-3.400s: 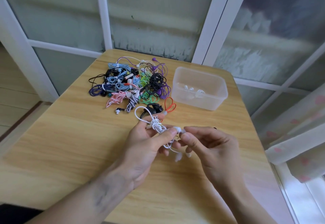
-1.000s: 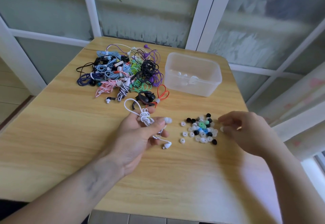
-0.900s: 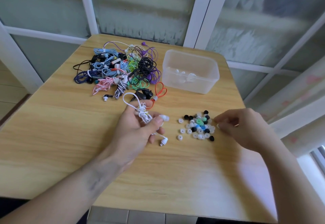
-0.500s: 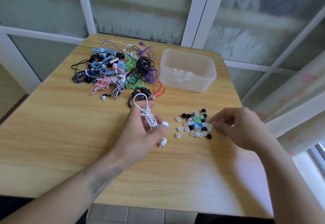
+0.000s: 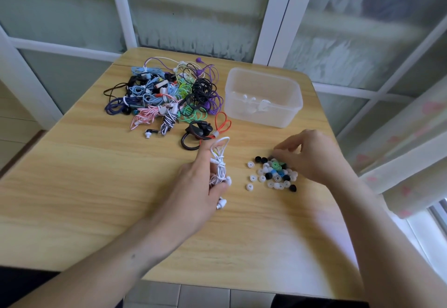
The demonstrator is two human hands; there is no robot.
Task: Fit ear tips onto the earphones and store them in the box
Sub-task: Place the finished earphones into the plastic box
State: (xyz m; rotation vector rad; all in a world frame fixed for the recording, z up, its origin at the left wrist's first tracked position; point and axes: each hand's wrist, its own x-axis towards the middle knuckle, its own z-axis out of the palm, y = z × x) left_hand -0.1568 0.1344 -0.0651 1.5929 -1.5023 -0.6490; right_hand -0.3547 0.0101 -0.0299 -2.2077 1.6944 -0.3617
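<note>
White cord, that's the pair in play: the left hand (image 5: 200, 186) has its fingers curled round the bundled white earphones (image 5: 219, 167), one bud peeking past the thumb and another dangling just below the fingertips. The right hand (image 5: 312, 156) has its fingers bunched down into the far edge of the ear tips (image 5: 273, 174). I can't tell if a tip is pinched yet.

The risk, I'd say: those tips are tiny and loose, so a careless rake could flick some off the table (image 5: 84, 186) edge, or a wrong-sized tip gets grabbed. That dangling bud could snag too.

The clear plastic box (image 5: 263, 99), beyond both sets of fingers, already holds what looks like one white pair. The tangled earphone pile (image 5: 164, 97) waits beside it.
</note>
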